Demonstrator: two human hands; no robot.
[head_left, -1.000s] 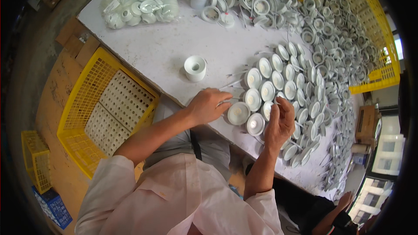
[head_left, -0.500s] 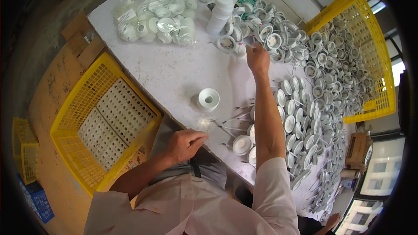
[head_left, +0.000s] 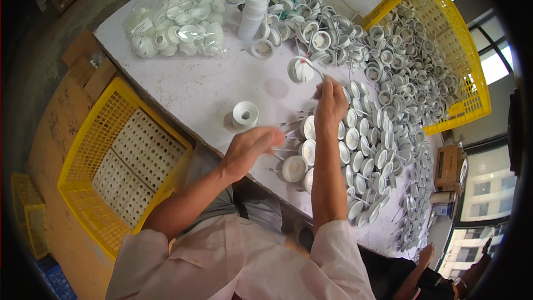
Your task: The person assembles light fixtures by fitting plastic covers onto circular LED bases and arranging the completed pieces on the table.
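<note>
My right hand pinches the cable of a round white downlight housing, which hangs from it, tilted, just over the table. My left hand is above the table's near edge, somewhat blurred, its fingers stretched to the right and nothing visible in them. Beyond that hand a white ring-shaped cup stands on the white table. Several finished-looking white downlights lie in rows under and right of my right forearm, their cables pointing left.
A loose heap of downlight housings spills from a tipped yellow crate at the right. A clear bag of white cups and stacked white cylinders stand at the back. Another yellow crate holds perforated white trays. A person's arm shows lower right.
My right hand has drawn back from the heap toward me, bringing a downlight housing by its cable. My left hand has risen and moved right, its fingers straightening. The whole view has shifted slightly.
</note>
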